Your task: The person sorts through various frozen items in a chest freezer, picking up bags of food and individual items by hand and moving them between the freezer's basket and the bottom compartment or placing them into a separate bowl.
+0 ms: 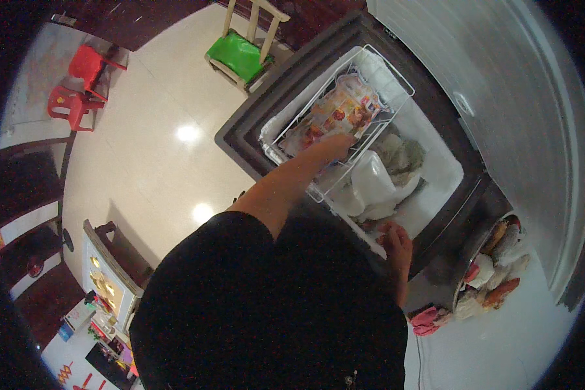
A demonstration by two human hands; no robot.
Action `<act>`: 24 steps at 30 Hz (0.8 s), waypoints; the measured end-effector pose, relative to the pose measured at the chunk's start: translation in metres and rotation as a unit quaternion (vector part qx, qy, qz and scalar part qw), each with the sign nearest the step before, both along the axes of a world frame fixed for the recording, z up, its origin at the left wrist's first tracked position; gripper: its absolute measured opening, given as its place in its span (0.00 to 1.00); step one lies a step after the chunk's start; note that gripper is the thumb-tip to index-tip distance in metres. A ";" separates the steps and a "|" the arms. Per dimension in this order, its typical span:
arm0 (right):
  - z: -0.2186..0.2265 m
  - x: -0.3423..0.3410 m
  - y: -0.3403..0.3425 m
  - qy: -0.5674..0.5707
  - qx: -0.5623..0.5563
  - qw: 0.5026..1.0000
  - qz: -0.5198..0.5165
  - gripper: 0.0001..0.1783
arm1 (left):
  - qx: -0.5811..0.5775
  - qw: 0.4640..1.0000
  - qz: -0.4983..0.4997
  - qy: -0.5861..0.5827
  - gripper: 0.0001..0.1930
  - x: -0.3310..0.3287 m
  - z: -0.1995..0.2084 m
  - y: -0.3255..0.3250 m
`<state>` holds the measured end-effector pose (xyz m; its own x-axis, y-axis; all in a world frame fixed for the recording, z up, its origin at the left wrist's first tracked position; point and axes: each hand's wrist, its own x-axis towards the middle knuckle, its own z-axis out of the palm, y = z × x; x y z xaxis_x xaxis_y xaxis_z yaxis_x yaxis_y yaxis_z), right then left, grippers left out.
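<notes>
A white wire basket [389,117] sits across the upper part of an open chest freezer [445,166]. In the basket lies a clear bag with a colourful orange and red print [337,116]. My left hand [338,147] is closed at the basket's near wire side, its fingertips partly hidden. Below the basket, a white plastic container or bag [372,179] rests among frosty bagged items [402,156]. My right hand [396,242] is at the freezer's near rim with its fingers loosely bent and apart; I see nothing in it.
The raised grey lid [500,84] stands along the right. Several bagged items [491,276] and a pink bundle [429,320] lie beside the freezer at the lower right. A wooden chair with a green seat [239,55] is beyond it; red plastic chairs [78,101] stand far left.
</notes>
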<state>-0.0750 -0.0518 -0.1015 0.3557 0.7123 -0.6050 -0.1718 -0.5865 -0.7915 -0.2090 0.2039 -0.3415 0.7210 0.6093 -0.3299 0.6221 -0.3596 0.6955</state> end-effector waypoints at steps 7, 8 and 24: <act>-0.004 0.006 -0.011 -0.015 -0.102 0.994 -0.046 0.15 | -0.036 0.998 -0.034 0.048 0.17 0.021 0.038 0.012; -0.007 0.008 -0.016 0.006 -0.078 0.996 -0.045 0.15 | -0.054 0.997 -0.021 0.051 0.17 0.021 0.045 0.013; -0.004 0.001 0.001 -0.012 -0.070 0.997 -0.029 0.15 | 0.016 0.983 -0.036 0.181 0.13 -0.008 0.036 0.019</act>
